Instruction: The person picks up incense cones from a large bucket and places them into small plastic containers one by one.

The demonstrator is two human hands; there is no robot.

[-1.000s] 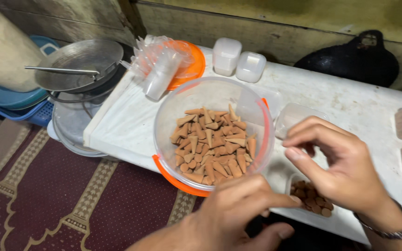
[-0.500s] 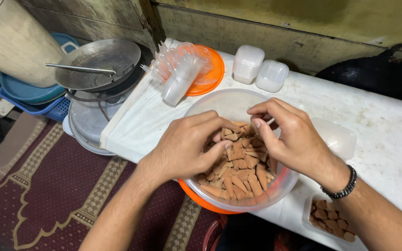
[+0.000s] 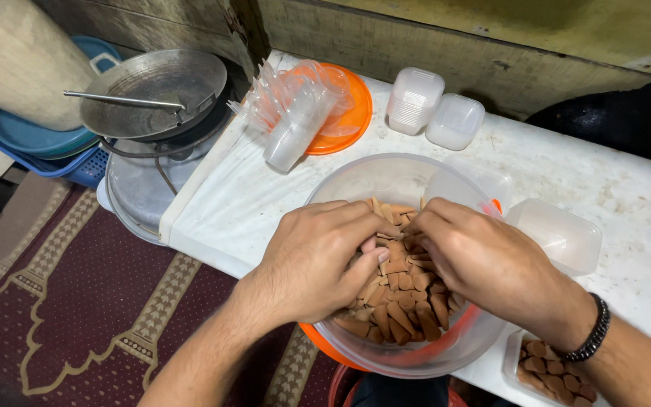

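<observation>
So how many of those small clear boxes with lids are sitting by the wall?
2: one lidded box stands beside the orange plate, and a second one touches it on the right. Others may lie outside the picture.

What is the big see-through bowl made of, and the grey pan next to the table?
The bowl looks like clear plastic: you can see the brown cone pieces through its thin, slightly cloudy wall. The pan looks like metal, probably aluminium or steel: dull grey with a soft shine and scuffs. Both hands, left and right, are in the bowl.
</observation>
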